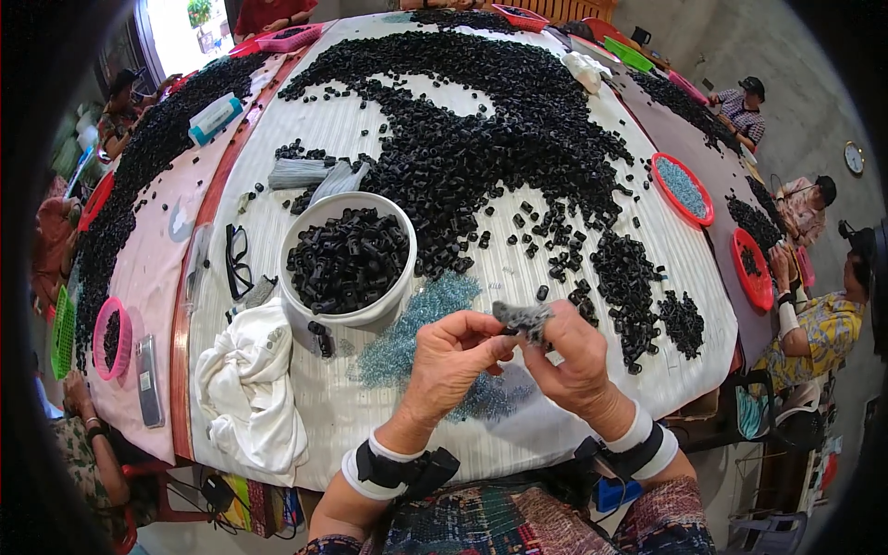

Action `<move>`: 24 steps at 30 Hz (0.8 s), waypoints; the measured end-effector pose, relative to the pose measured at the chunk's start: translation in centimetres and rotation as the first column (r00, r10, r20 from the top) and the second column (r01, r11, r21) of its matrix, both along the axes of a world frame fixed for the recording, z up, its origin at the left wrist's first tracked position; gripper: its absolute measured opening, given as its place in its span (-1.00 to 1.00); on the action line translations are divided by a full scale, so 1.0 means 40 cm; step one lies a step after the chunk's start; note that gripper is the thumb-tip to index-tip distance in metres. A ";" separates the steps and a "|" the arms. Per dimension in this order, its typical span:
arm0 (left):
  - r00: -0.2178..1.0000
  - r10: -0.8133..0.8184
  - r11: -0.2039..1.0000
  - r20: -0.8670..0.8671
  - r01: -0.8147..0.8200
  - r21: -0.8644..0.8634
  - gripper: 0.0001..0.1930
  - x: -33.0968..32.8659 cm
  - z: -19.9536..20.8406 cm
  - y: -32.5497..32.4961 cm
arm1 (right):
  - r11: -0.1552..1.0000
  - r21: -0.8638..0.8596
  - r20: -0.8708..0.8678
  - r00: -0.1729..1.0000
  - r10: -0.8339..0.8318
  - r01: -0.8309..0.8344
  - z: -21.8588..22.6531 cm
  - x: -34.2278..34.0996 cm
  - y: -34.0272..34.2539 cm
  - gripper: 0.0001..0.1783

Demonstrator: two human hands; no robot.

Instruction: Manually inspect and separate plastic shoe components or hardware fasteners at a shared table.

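Observation:
My left hand (450,363) and my right hand (575,356) meet above the near edge of the white table (592,231). Together they pinch a small grey bundle of thin pins with a black plastic piece (524,319) at its left end. Under my hands lies a loose spread of blue-grey pins (416,328). A white bucket (349,262) full of black plastic pieces stands just left of my left hand. A big heap of black pieces (462,120) covers the far half of the table.
A white cloth (248,388) lies at the near left corner, black glasses (237,261) beside the bucket. Red baskets (682,188) sit at the right. Other people sit at tables on both sides, with pink and green baskets (111,339) on the left.

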State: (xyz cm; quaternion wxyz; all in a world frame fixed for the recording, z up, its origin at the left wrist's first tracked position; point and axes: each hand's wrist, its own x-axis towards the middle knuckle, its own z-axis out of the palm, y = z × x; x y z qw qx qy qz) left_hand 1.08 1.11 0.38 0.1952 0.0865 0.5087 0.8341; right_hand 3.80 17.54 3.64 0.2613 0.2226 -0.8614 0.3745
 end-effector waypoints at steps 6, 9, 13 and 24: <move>0.998 0.044 0.999 0.054 -0.043 -0.025 -0.86 0.001 -0.009 -0.010 | 0.999 0.004 0.044 0.999 0.031 -0.032 -0.009 0.000 0.009 -0.79; 0.998 0.014 1.000 0.053 -0.014 -0.001 -0.84 -0.002 -0.004 -0.003 | 1.000 0.016 0.045 0.999 -0.002 0.001 -0.001 0.000 0.027 -0.78; 0.999 0.010 1.000 0.047 -0.009 -0.023 -0.82 -0.001 0.004 -0.006 | 1.000 -0.014 0.035 0.999 0.002 -0.001 0.002 -0.003 0.020 -0.77; 0.999 0.011 1.000 0.046 -0.011 0.012 -0.81 -0.002 -0.003 -0.006 | 0.991 -0.132 0.063 0.998 -0.009 0.017 -0.019 -0.007 -0.009 -0.83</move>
